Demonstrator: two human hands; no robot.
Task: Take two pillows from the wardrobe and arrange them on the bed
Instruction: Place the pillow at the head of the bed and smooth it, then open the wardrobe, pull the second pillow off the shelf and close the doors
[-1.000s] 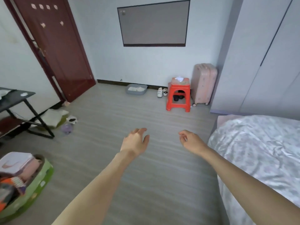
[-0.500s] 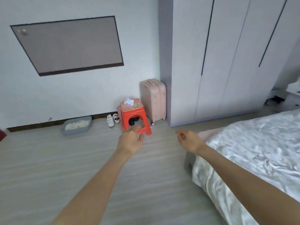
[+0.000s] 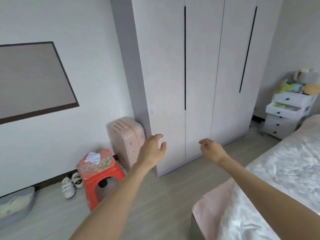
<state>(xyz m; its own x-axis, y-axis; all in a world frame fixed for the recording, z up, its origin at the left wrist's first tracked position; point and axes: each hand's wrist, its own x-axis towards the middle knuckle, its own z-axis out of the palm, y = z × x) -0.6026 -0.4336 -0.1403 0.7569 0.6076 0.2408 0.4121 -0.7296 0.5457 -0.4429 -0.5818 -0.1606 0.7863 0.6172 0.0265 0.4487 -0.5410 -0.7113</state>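
A tall white wardrobe (image 3: pixel 200 70) with its doors closed and long dark slit handles fills the upper middle. No pillow is visible. The bed (image 3: pixel 284 177), covered with a pale patterned sheet, lies at the lower right. My left hand (image 3: pixel 153 149) is stretched out in front of the wardrobe's leftmost door, fingers apart, holding nothing. My right hand (image 3: pixel 212 149) hovers before the second door, fingers loosely curled and empty. Neither hand touches the wardrobe.
A pink suitcase (image 3: pixel 127 139) stands against the wardrobe's left side. In front of it sits a red plastic stool (image 3: pixel 100 174), with small white shoes (image 3: pixel 71 184) beside it. A white drawer chest (image 3: pixel 287 113) with plush toys stands at the far right.
The view has swung right from the door and floor to face the wardrobe, which now looks closer. Both hands stay raised in front and empty.
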